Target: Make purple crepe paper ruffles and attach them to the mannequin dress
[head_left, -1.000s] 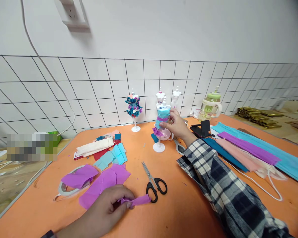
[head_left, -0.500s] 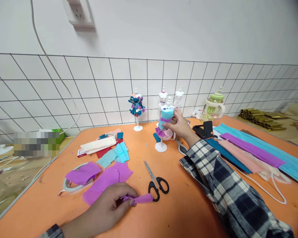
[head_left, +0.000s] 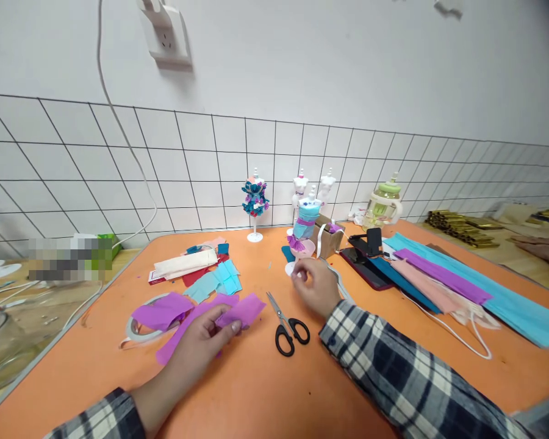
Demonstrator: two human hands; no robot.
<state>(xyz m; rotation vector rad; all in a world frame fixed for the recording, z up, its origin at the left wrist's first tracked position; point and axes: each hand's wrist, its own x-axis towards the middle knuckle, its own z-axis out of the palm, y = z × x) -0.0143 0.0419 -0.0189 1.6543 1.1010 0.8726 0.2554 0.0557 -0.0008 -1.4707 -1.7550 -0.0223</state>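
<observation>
Scissors (head_left: 286,326), one pair: steel blades, black looped handles, lying flat; I take them as the centre of my clock.
Purple strip (head_left: 246,310), one: thin, matt, softly bent, between nine and ten o'clock. My left hand (head_left: 200,341), at nine, has thumb and fingers clamped on its near end, over a wider purple sheet (head_left: 176,346), flat on the surface.
My right hand (head_left: 319,286), between one and two: fingers curled, just beside the round white base of the dressed form; whether the fingertips meet, I cannot tell from here.
Dressed form (head_left: 308,213), at twelve: white moulded torso, pale-blue wrap, purple band, ruffled purple tuft low down.
Second form (head_left: 255,200), eleven: crinkled teal ruffles, slender white stem.
Tape roll (head_left: 130,332), nine: flat ring beneath a purple scrap (head_left: 162,311).
Pale-blue pieces (head_left: 216,279), ten: small, straight-cut, overlapping.
Cardboard box (head_left: 330,242), one: brown, square-edged.
Fabric lengths (head_left: 443,274), between two and three: long, flat, blue, purple, pink.
Surface (head_left: 329,396): smooth, orange.
</observation>
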